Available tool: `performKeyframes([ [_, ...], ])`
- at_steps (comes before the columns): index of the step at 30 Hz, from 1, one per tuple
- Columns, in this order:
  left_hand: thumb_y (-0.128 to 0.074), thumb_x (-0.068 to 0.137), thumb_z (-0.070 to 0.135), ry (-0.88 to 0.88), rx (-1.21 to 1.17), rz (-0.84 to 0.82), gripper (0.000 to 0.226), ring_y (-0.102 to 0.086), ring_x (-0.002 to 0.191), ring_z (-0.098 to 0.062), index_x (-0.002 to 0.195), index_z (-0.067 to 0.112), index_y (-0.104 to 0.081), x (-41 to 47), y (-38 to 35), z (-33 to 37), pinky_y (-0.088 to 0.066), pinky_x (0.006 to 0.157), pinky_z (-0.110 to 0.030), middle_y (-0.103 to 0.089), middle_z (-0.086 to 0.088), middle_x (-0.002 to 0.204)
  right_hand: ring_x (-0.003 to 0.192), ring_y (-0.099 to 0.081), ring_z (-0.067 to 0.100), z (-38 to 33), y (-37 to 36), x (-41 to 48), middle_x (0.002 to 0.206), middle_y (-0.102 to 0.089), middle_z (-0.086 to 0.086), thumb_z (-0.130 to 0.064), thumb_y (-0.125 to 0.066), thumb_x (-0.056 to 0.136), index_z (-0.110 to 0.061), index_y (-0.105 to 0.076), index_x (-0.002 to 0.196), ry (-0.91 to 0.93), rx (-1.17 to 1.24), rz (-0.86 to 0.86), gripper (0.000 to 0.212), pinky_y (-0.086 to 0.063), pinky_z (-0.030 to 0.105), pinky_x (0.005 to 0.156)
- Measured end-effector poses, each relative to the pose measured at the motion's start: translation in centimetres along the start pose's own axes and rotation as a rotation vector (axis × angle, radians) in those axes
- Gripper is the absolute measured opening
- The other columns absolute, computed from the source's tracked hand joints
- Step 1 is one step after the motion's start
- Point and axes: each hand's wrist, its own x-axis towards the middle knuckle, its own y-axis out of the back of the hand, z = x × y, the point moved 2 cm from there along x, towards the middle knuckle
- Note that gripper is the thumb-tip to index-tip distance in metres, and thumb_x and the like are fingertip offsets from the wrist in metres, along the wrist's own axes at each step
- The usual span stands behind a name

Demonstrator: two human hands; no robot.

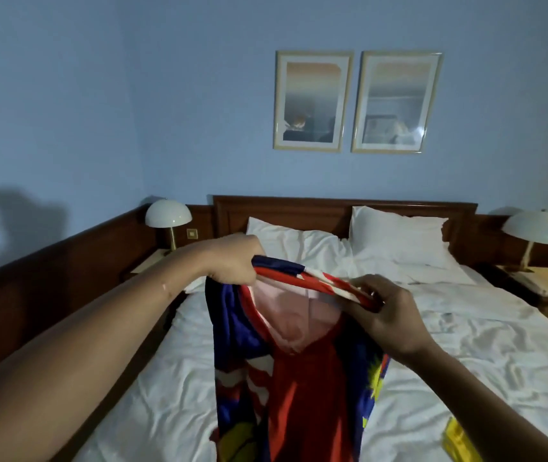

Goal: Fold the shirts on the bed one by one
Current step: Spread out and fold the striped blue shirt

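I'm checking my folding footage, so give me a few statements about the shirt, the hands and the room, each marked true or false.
1. The left hand and right hand both grip the shirt. True.
2. The shirt lies folded on the bed. False: it hangs unfolded from both hands.
3. Two framed pictures hang above the headboard. True.
4. Only one lamp is visible. False: two lamps flank the bed.

Red-and-blue shirt [299,378] held up over the bed [466,355], upper edge stretched level: left hand [232,261] grips one end, right hand [386,315] pinches the other (pale lining shows inside). Yellow item [457,441] lies near the bed's right edge; two pillows [399,235] at its head.
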Motion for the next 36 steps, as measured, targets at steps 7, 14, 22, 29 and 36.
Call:
performKeyframes([
  [7,-0.076,0.078,0.01,0.006,-0.852,0.245,0.032,-0.068,0.085,-0.03,0.103,-0.008,-0.07,-0.1,-1.1,-2.2,-0.047,0.084,-0.037,-0.075,-0.027,0.099,0.099,-0.056,0.028,2.1,-0.7,1.2,0.114,-0.051,0.001,-0.014,-0.072,0.072,-0.015,-0.056,0.116,0.159,-0.312,0.105,0.046,-0.044,0.033,0.081],
  [14,-0.07,0.092,0.01,0.03,-1.128,0.466,0.017,-0.067,0.078,-0.027,0.078,0.009,-0.08,1.2,-1.1,0.4,-0.048,0.078,-0.034,-0.075,-0.016,0.085,0.069,-0.068,0.01,5.0,-5.1,0.6,0.069,-0.071,-0.005,-0.024,-0.074,0.094,-0.02,-0.069,0.078,-0.437,0.116,0.201,0.018,-0.058,0.036,0.073],
  [22,-0.067,0.098,0.018,-0.026,-1.112,0.582,0.019,-0.07,0.086,-0.02,0.081,0.015,-0.074,2.9,1.1,2.9,-0.052,0.086,-0.032,-0.075,-0.006,0.087,0.079,-0.061,0.016,1.0,-9.5,-3.4,0.088,-0.067,-0.005,-0.006,-0.071,0.086,-0.023,-0.065,0.097,-0.283,0.4,0.186,0.021,-0.048,0.023,0.072],
  [29,-0.072,0.079,0.034,-0.034,-1.104,0.542,0.021,-0.06,0.076,-0.021,0.08,0.013,-0.068,2.4,2.6,3.8,-0.043,0.075,-0.032,-0.063,-0.008,0.078,0.074,-0.063,0.007,-0.8,-12.3,-2.0,0.099,-0.07,-0.006,-0.012,-0.081,0.087,-0.024,-0.071,0.101,-0.347,0.471,0.13,0.021,-0.054,0.024,0.066],
  [36,-0.069,0.095,0.032,-0.043,-1.26,0.411,0.031,-0.066,0.076,-0.019,0.066,0.02,-0.074,1.1,2.9,0.5,-0.049,0.082,-0.032,-0.069,-0.006,0.08,0.056,-0.06,0.018,-0.6,-12.5,0.6,0.062,-0.066,0.006,-0.007,-0.064,0.099,-0.006,-0.062,0.077,-0.34,0.502,0.045,0.022,-0.048,0.033,0.059],
])
